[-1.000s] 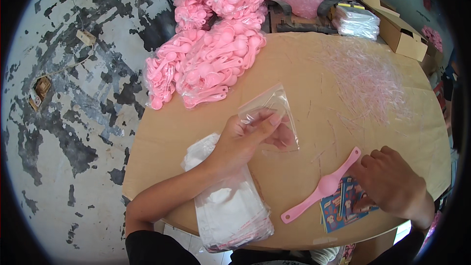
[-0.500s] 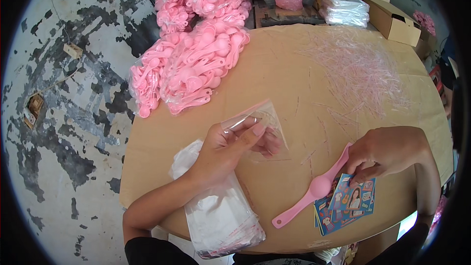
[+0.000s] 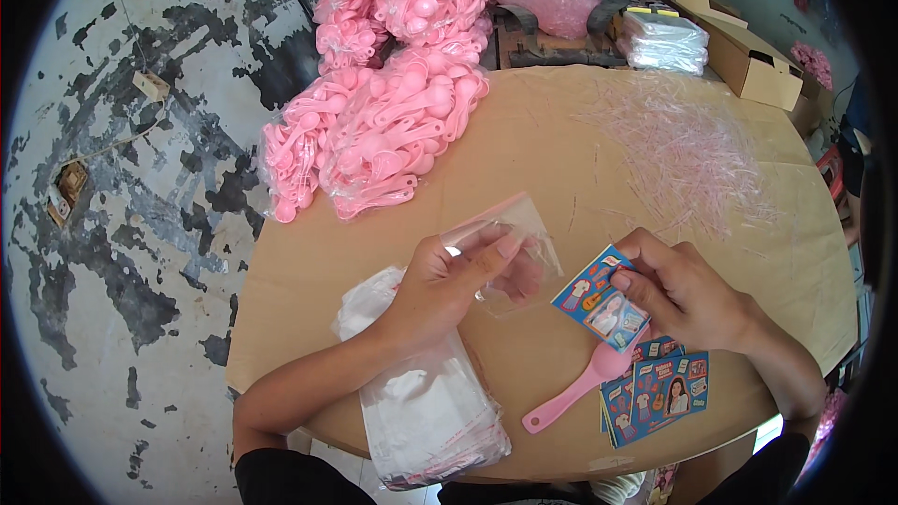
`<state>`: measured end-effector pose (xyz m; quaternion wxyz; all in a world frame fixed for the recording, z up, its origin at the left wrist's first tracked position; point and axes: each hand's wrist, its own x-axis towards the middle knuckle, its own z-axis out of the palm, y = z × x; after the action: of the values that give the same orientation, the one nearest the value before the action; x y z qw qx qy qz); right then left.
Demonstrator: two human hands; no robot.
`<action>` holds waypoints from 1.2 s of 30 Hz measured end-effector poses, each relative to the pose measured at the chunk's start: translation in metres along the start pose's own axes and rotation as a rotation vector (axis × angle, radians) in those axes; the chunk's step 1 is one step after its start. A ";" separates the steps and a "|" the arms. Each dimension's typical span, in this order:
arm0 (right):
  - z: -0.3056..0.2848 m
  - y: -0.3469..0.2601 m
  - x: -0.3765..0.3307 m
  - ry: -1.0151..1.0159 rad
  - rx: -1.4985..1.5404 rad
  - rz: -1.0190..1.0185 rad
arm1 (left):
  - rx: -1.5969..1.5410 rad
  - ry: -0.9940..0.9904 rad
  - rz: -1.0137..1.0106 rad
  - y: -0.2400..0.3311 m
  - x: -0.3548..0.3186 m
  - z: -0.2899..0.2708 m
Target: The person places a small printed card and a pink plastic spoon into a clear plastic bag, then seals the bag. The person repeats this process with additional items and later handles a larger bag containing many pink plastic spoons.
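My left hand [image 3: 456, 282] is closed on a small clear plastic bag [image 3: 520, 215], and its fingers show through the film. In my right hand [image 3: 690, 295] a blue printed card [image 3: 585, 292] is pinched between thumb and fingers, tilted beside the bag. Below it lies a pink measuring spoon [image 3: 572, 397]; its upper end is hidden behind the card and hand. More blue cards [image 3: 645, 411] lie in a small fanned pile to the right of the spoon. A stack of clear bags [image 3: 426, 421] rests under my left forearm.
Large bags of pink spoons [image 3: 402, 122] stand at the table's far left. Loose thin clear strips [image 3: 687, 150] are heaped at the far right. Behind them are packs of clear film [image 3: 662, 40] and a cardboard box [image 3: 756, 61]. Brown paper covers the rounded table [image 3: 533, 145].
My right hand has lifted a card off the pile and brought it up and left toward the clear bag. My left hand still holds the bag, nearly in the same place.
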<state>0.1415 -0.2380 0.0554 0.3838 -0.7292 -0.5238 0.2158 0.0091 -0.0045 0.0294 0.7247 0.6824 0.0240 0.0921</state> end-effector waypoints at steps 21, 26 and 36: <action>0.023 0.039 0.022 0.080 0.484 0.135 | -0.052 0.159 0.106 -0.007 0.005 -0.006; 0.027 0.044 0.020 0.057 0.380 0.049 | -0.070 0.161 0.178 -0.010 0.004 -0.007; 0.022 0.035 0.015 -0.031 0.281 0.016 | -0.128 0.205 0.029 -0.005 0.006 -0.004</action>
<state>0.1522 -0.2220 0.0162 0.4722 -0.6690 -0.4885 0.3015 0.0145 0.0001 0.0246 0.7592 0.6220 0.0820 0.1733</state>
